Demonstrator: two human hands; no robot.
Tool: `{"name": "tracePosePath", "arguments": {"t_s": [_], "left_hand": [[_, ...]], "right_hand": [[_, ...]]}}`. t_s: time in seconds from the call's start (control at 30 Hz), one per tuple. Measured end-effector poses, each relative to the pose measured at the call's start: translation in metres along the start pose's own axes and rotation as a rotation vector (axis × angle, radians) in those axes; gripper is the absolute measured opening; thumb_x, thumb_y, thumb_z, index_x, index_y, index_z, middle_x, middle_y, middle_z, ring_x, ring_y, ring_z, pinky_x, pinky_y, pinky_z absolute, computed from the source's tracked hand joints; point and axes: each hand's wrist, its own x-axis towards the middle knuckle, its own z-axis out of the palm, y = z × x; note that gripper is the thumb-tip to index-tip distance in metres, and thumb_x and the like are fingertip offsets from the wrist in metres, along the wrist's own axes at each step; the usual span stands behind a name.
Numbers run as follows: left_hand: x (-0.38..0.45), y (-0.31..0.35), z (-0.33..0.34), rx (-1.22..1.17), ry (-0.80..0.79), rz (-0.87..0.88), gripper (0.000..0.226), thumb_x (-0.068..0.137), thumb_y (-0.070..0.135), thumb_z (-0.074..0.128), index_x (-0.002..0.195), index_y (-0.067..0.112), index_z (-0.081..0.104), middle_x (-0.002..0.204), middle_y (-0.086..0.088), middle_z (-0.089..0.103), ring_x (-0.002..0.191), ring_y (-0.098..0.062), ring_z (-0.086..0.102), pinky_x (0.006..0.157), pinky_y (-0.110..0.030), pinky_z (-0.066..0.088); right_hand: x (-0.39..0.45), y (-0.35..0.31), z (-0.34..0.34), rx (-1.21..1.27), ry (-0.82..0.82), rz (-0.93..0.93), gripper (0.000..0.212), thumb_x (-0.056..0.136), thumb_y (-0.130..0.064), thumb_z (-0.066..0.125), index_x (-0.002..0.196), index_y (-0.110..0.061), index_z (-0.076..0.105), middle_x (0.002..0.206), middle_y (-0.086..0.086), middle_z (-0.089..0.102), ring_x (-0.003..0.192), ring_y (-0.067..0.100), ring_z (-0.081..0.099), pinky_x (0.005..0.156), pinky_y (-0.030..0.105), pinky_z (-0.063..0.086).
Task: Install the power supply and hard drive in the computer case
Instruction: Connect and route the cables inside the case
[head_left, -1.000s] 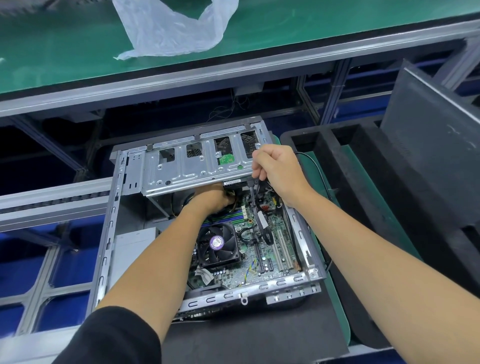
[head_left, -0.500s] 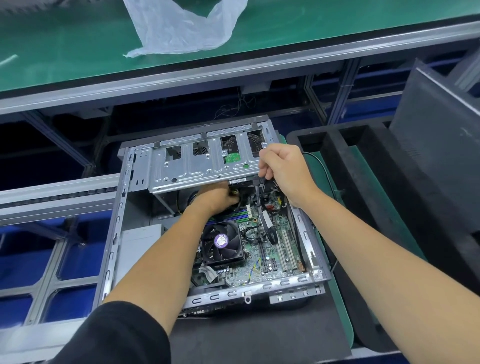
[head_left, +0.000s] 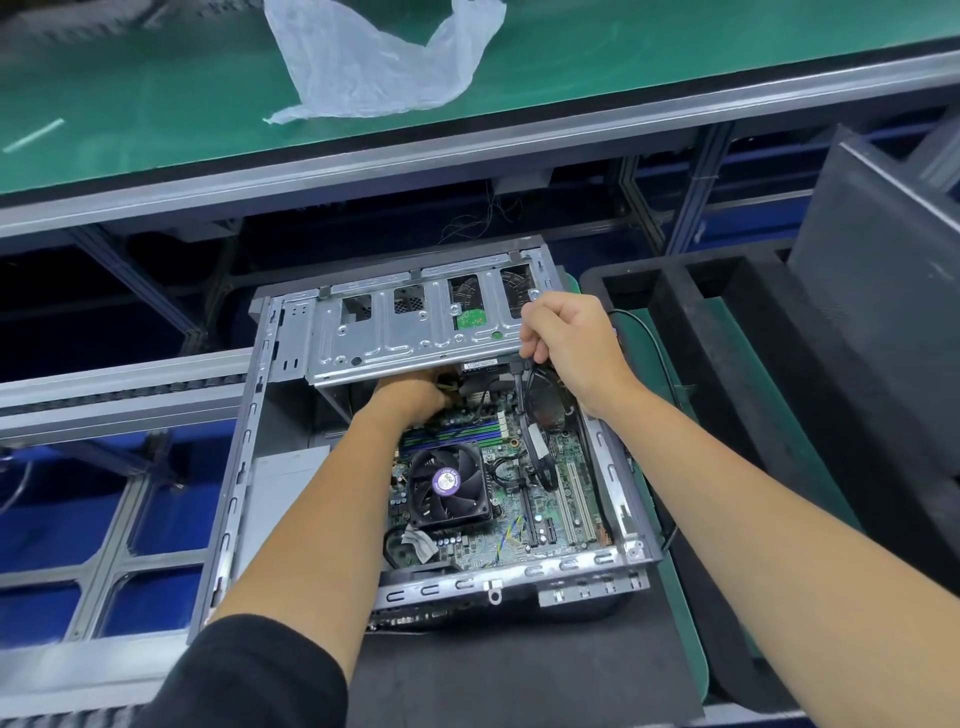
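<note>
The open grey computer case (head_left: 236, 483) lies on its side with the motherboard and a black CPU fan (head_left: 448, 486) exposed. A silver drive cage (head_left: 410, 340) spans its far end, and a hard drive (head_left: 488, 366) shows under the cage's near edge. My left hand (head_left: 415, 397) reaches under the cage, fingers around a yellow-wired connector, its tips hidden. My right hand (head_left: 563, 338) is at the cage's right end, fingers pinched on a black cable (head_left: 524, 415) that hangs down over the board. The grey power supply (head_left: 283, 478) sits at the case's left.
A green bench (head_left: 156, 93) with a clear plastic bag (head_left: 384, 67) runs across the far side. A black foam tray (head_left: 727, 332) and a dark side panel (head_left: 883, 270) stand to the right. A roller conveyor rail (head_left: 119, 384) lies left. The case rests on a black mat (head_left: 519, 670).
My right hand has shifted slightly right along the cage edge with the black cable. My left hand stays under the cage. The view has drifted a little.
</note>
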Motion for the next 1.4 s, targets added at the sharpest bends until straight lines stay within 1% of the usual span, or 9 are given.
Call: {"name": "tracePosePath", "arguments": {"t_s": [0.17,0.3,0.47,0.63,0.77,0.93,1.1,1.23,1.4], "left_hand": [[-0.0005,0.0009,0.0014,-0.011,0.034,0.02,0.034,0.09,0.034,0.06,0.119,0.017,0.059,0.113,-0.008,0.062,0.086,-0.024,0.052,0.074,-0.029,0.044],[-0.0004,0.0024,0.003,-0.129,0.01,0.047,0.023,0.086,0.048,0.065,0.102,0.032,0.058,0.096,0.004,0.06,0.079,-0.015,0.056,0.068,-0.021,0.044],[-0.0003,0.0024,0.0061,-0.09,0.023,0.084,0.043,0.08,0.058,0.067,0.113,0.031,0.063,0.105,0.001,0.065,0.096,-0.023,0.06,0.085,-0.029,0.049],[-0.002,0.0038,0.0028,-0.056,0.012,0.096,0.027,0.08,0.06,0.064,0.097,0.041,0.055,0.076,0.01,0.054,0.073,-0.015,0.052,0.062,-0.022,0.04],[-0.0008,0.0022,0.0045,-0.02,0.039,0.099,0.029,0.086,0.046,0.064,0.111,0.032,0.063,0.086,0.005,0.059,0.077,-0.019,0.053,0.068,-0.023,0.04],[0.0027,0.002,0.0054,-0.013,0.018,0.044,0.027,0.087,0.043,0.062,0.104,0.021,0.063,0.08,0.003,0.059,0.077,-0.02,0.056,0.066,-0.026,0.041],[0.001,0.0023,0.0043,-0.021,0.027,0.031,0.034,0.085,0.047,0.064,0.115,0.03,0.062,0.079,0.008,0.056,0.077,-0.018,0.054,0.067,-0.025,0.042],[0.0012,0.0005,0.0037,0.002,0.036,-0.001,0.043,0.086,0.045,0.063,0.122,0.022,0.059,0.111,-0.003,0.064,0.095,-0.024,0.059,0.081,-0.03,0.05],[-0.0017,0.003,0.0035,-0.053,0.027,0.016,0.038,0.084,0.049,0.064,0.119,0.034,0.059,0.106,0.004,0.063,0.09,-0.019,0.056,0.079,-0.024,0.045]], "right_hand": [[0.0002,0.0002,-0.0002,0.001,-0.001,0.004,0.031,0.093,-0.009,0.05,0.067,0.005,0.06,0.052,-0.003,0.061,0.052,0.013,0.049,0.056,0.024,0.045],[0.0003,0.0009,-0.0004,-0.004,0.004,0.002,0.032,0.095,-0.01,0.05,0.067,0.003,0.061,0.052,-0.002,0.061,0.051,0.01,0.05,0.057,0.02,0.046],[0.0002,0.001,-0.0001,-0.007,0.002,0.008,0.033,0.095,-0.01,0.051,0.067,0.003,0.061,0.053,-0.003,0.061,0.051,0.009,0.05,0.057,0.02,0.047],[-0.0001,0.0003,-0.0005,-0.005,-0.001,0.006,0.032,0.095,-0.009,0.05,0.068,0.005,0.061,0.053,-0.003,0.061,0.05,0.008,0.049,0.056,0.018,0.046],[0.0003,0.0001,-0.0001,-0.013,-0.002,0.008,0.032,0.095,-0.01,0.05,0.068,0.003,0.061,0.053,-0.003,0.061,0.05,0.008,0.05,0.058,0.021,0.047],[-0.0001,0.001,-0.0006,-0.022,0.001,0.015,0.032,0.095,-0.011,0.051,0.069,0.002,0.062,0.054,-0.002,0.061,0.05,0.008,0.05,0.058,0.023,0.047],[0.0002,0.0005,0.0,-0.021,0.004,0.017,0.033,0.096,-0.011,0.051,0.068,0.002,0.062,0.054,-0.002,0.061,0.049,0.007,0.051,0.056,0.018,0.046],[-0.0004,-0.0005,-0.0004,-0.02,0.003,0.021,0.032,0.095,-0.01,0.051,0.068,0.002,0.062,0.054,-0.003,0.061,0.05,0.008,0.05,0.056,0.02,0.047],[-0.0014,-0.0021,-0.0004,-0.012,0.001,0.026,0.03,0.094,-0.009,0.051,0.069,0.004,0.061,0.053,-0.002,0.061,0.051,0.01,0.05,0.058,0.025,0.047]]}}
